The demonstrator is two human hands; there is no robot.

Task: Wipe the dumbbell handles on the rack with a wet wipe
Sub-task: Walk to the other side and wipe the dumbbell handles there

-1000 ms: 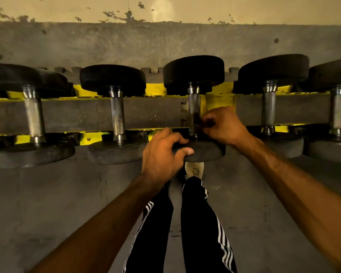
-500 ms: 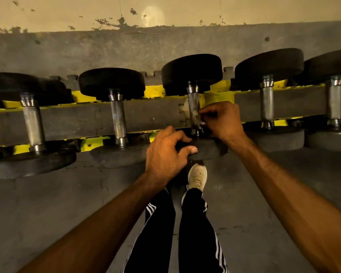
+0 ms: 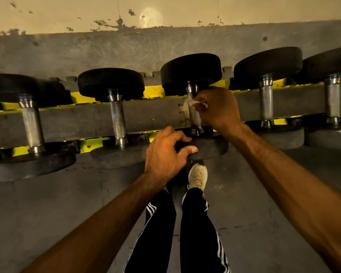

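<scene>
Head cam: right hand [image 3: 218,109] is pinching the wet wipe [image 3: 193,103] against the middle handle [image 3: 195,118], left hand [image 3: 165,154] is curling round its near weight [image 3: 210,148], so I'm guessing the other handles [image 3: 117,119] are partly waiting.

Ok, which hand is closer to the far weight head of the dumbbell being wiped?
Right. The right hand pinches the wet wipe on the handle just short of that far head; the left hand grips the near head at the handle's other end.
</scene>
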